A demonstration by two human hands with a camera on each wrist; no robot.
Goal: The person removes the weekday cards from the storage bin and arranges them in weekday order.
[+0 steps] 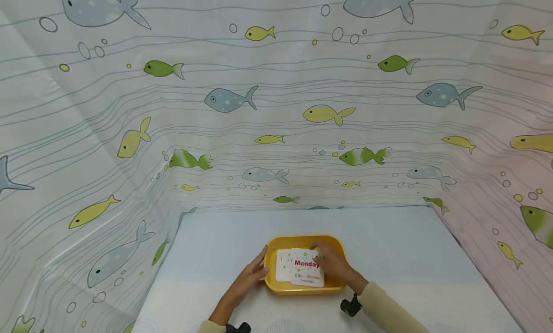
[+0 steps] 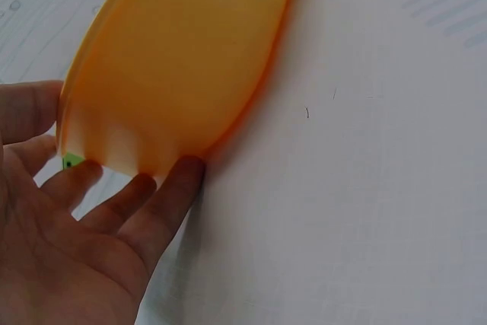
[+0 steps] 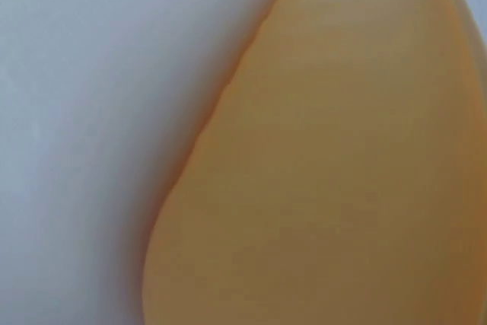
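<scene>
A yellow tray (image 1: 302, 291) holds white printed cards. The top card (image 1: 298, 278) reads "Monday" in red, with smaller text below, and overlaps another white card (image 1: 282, 270) on its left. My right hand (image 1: 334, 263) reaches in over the tray's right side and pinches the Monday card at its upper right, covering that corner. My left hand (image 1: 252, 274) rests against the tray's left end. In the left wrist view, the spread fingers (image 2: 171, 203) touch the outside of the tray wall (image 2: 183, 66). The right wrist view shows only the tray's outer side (image 3: 319, 173), not the hand.
The tray sits near the front middle of a pale blue and white covered table (image 1: 389, 256). A fish-patterned sheet (image 1: 294, 83) rises behind and on both sides. Black wrist cameras (image 1: 351, 305) are strapped at the sleeves.
</scene>
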